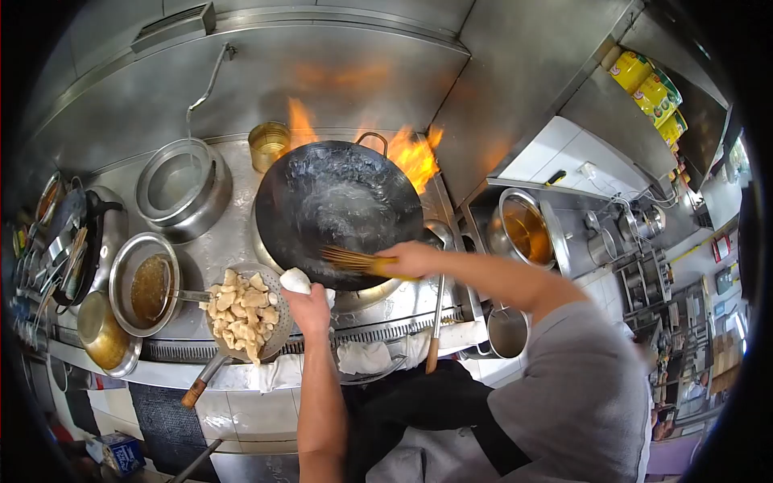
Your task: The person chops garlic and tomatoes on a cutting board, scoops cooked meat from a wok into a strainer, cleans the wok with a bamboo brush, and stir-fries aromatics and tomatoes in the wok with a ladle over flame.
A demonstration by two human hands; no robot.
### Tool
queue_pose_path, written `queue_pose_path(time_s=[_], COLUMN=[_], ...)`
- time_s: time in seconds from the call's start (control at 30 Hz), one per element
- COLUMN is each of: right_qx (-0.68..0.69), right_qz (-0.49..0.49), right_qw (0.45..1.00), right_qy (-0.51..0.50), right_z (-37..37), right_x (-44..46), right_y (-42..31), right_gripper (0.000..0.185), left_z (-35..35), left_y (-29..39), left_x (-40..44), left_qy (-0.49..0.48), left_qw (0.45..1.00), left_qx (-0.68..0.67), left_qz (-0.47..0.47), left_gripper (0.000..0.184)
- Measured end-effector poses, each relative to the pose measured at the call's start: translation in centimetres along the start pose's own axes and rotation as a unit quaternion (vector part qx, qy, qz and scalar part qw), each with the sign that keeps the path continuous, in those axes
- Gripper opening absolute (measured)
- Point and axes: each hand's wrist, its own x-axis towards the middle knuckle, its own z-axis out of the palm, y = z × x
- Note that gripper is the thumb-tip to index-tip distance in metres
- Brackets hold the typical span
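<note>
A large black wok (pixel 298 217) sits on the burner, with water swirling and steaming inside it. Closed round a folded white cloth (pixel 295 280), my left hand (pixel 307 307) is at the wok's near left edge; whether a wok handle lies under the cloth is hidden. My right hand (pixel 409 261) grips a bamboo wok brush (pixel 350 258), its bristles down against the wok's near inner side. Left of my left hand, a perforated strainer (pixel 278 326) bears a heap of pale cooked meat pieces (pixel 240 312).
Flames (pixel 415 159) rise behind the wok. To the left stand a metal pot (pixel 189 217), a bowl of brown sauce (pixel 151 282) and a tilted brass-coloured bowl (pixel 109 334). A wooden-handled ladle (pixel 437 322) lies right of the wok. Farther right is a pot of orange-brown liquid (pixel 525 229).
</note>
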Motion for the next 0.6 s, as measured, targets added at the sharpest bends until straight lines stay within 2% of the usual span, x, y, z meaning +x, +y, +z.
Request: queue_pose_path(time_s=[0.03, 0.07, 0.1, 0.17, 0.23, 0.3, 0.33, 0.37, 0.43, 0.5, 0.57, 0.6], right_qx=[-0.012, -0.091, -0.133, -0.288, -0.304, -0.19, -0.057, -0.066, 0.045, 0.034, -0.036, -0.085], right_qz=[-0.021, -0.034, 0.06, 0.17, 0.075, 0.078, 0.067, 0.061, 0.02, -0.04, -0.028, -0.039], right_qw=[1.0, 0.995, 0.987, 0.941, 0.936, 0.958, 0.969, 0.962, 0.972, 0.987, 0.998, 0.995], right_qy=[-0.009, -0.034, -0.07, -0.054, 0.16, 0.202, 0.23, 0.258, 0.23, 0.154, 0.044, 0.036], right_z=[-1.5, -4.1, -9.2, -16.4, -14.6, -8.1, -3.9, -0.2, 4.1, 4.2, 0.4, -1.5], right_x=[-0.8, 0.4, 0.0, 3.7, 11.4, 16.0, 15.4, 15.2, 12.6, 9.1, 4.5, 3.5], right_y=[4.6, 9.7, 9.3, 6.4, 5.1, 0.8, -1.3, -2.7, -3.8, -1.7, 1.3, 3.9], right_gripper=[0.052, 0.051, 0.05, 0.05, 0.045, 0.045, 0.049, 0.053, 0.058, 0.059, 0.056, 0.052], left_z=[0.1, 0.1, 0.1, 0.3, 0.2, -0.5, -0.5, -0.7, -1.7, -1.4, -0.3, 0.4], left_y=[-0.3, -0.8, -1.3, -3.3, -4.1, -3.9, -3.4, -2.7, -1.4, -1.3, -1.8, -2.2], left_x=[0.2, 0.5, 1.1, 2.0, 2.2, 2.2, 2.2, 1.9, 1.2, 1.0, 1.2, 1.3], left_qy=[-0.004, -0.019, -0.033, -0.043, -0.072, -0.082, -0.095, -0.091, -0.136, -0.126, -0.1, -0.074], left_qw=[1.0, 1.0, 0.999, 0.999, 0.997, 0.996, 0.994, 0.994, 0.969, 0.969, 0.961, 0.97], left_qx=[0.0, 0.002, 0.004, 0.007, -0.022, -0.024, -0.038, -0.041, -0.179, -0.191, -0.242, -0.226], left_qz=[-0.003, -0.016, -0.03, -0.031, -0.034, -0.039, -0.04, -0.036, -0.099, -0.098, -0.094, -0.053], left_gripper=[0.058, 0.059, 0.059, 0.057, 0.058, 0.057, 0.057, 0.057, 0.054, 0.052, 0.054, 0.056])
